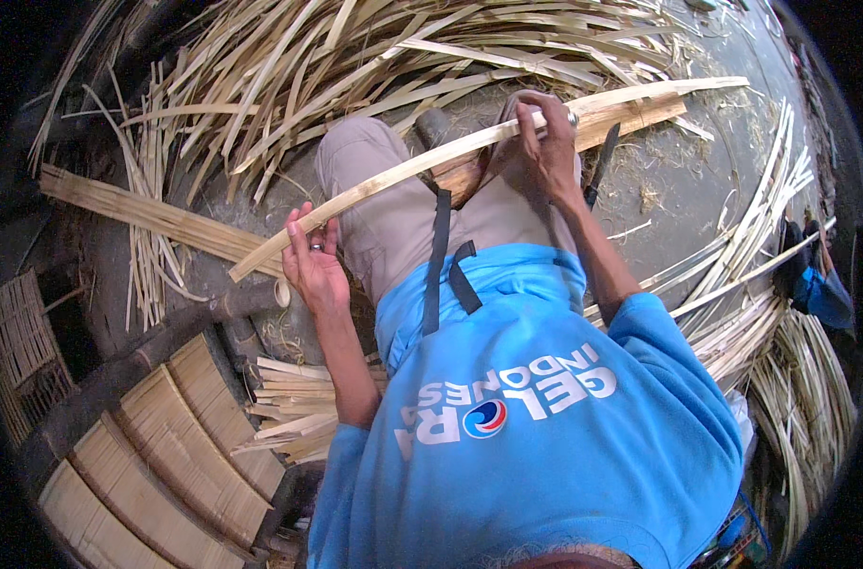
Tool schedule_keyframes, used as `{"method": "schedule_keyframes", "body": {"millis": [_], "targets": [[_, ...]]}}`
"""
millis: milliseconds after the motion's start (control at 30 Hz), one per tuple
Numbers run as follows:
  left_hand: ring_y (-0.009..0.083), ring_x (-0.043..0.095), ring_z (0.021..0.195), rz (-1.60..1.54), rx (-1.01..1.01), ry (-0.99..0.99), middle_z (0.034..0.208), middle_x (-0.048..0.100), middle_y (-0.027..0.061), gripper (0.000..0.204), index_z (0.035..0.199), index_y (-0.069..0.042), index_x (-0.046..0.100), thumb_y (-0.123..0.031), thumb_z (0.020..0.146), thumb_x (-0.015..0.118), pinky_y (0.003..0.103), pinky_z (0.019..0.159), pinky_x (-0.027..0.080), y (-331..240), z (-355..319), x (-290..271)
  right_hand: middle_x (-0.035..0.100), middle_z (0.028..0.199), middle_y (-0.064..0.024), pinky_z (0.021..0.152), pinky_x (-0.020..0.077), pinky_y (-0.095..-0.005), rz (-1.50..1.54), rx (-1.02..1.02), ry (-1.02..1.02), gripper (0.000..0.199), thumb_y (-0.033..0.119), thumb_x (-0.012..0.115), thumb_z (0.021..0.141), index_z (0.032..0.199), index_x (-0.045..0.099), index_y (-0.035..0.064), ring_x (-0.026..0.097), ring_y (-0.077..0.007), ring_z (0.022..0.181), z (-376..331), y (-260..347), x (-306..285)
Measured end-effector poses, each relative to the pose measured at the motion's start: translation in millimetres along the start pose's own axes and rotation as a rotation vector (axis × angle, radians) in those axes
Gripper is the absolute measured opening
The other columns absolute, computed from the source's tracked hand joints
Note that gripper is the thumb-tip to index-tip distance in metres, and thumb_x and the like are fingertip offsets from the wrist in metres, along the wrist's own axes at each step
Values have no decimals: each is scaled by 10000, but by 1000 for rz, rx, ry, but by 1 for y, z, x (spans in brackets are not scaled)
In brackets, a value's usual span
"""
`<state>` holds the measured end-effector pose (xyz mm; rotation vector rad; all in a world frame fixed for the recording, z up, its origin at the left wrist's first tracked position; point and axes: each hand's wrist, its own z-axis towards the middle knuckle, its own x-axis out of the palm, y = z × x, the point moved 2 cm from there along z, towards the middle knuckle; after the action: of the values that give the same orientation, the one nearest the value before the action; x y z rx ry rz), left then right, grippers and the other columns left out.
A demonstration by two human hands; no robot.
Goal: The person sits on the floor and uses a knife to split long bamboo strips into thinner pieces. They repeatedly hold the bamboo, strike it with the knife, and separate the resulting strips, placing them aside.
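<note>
A long pale bamboo strip (417,163) stretches slantwise across my lap, its left end lower. My left hand (315,264), with a ring on one finger, holds it near that end between thumb and fingers. Farther up, my right hand (548,142) grips the strip above my right knee. Beneath it lies a thicker split piece of wood or bamboo (631,116), partly hidden by the hand and strip. A dark-bladed knife (602,163) is close beside my right wrist; its handle end is partly hidden by my forearm.
A large heap of bamboo strips (431,57) spreads ahead of me. More strips (735,256) lie at the right. A wide bamboo slat (156,213) and a round pole (251,302) are at the left, above ribbed bamboo panels (166,446). A dark strap (438,256) hangs over my lap.
</note>
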<state>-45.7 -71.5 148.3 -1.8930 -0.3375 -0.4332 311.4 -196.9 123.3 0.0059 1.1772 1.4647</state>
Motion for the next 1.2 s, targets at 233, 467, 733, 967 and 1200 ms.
{"method": "schedule_keyframes", "body": {"millis": [233, 467, 733, 967, 1200], "targets": [[221, 604, 1116, 17, -4, -35, 1277, 602, 118, 376, 1287, -38, 534, -300, 1020, 568, 381, 934, 565, 8, 0, 11, 653, 1008, -143, 599, 563, -278, 922, 1143, 212, 490, 423, 614, 979, 1139, 584, -39, 665, -194, 711, -63, 42, 6], [215, 599, 1116, 15, -8, 3, 1279, 601, 119, 374, 1290, -33, 534, -297, 1027, 555, 361, 937, 563, 5, -4, 18, 660, 901, -111, 572, 543, -285, 1043, 1105, 231, 339, 328, 634, 982, 1050, 593, -1, 654, -188, 665, -69, 15, 36], [226, 594, 1139, 25, -16, 20, 1296, 583, 106, 362, 1293, -38, 525, -287, 1030, 544, 375, 987, 547, 8, -3, 15, 657, 785, -80, 577, 517, -283, 914, 993, -545, 162, 227, 576, 1010, 985, 595, 68, 619, -147, 662, -49, -18, -20], [209, 606, 1105, 1, -27, 18, 1256, 605, 123, 374, 1289, -26, 536, -287, 1023, 565, 360, 928, 566, 12, -1, 26, 660, 864, -78, 614, 548, -266, 952, 991, 238, 284, 293, 571, 1018, 1097, 612, 23, 648, -142, 716, -72, 41, 2], [237, 602, 1128, 13, -27, 32, 1301, 576, 145, 408, 1317, -10, 497, -287, 1023, 558, 377, 961, 566, 11, -8, 35, 646, 871, -49, 603, 521, -226, 1063, 1056, 469, 268, 290, 606, 1005, 1072, 622, 31, 611, -107, 689, -70, 90, 56]]}}
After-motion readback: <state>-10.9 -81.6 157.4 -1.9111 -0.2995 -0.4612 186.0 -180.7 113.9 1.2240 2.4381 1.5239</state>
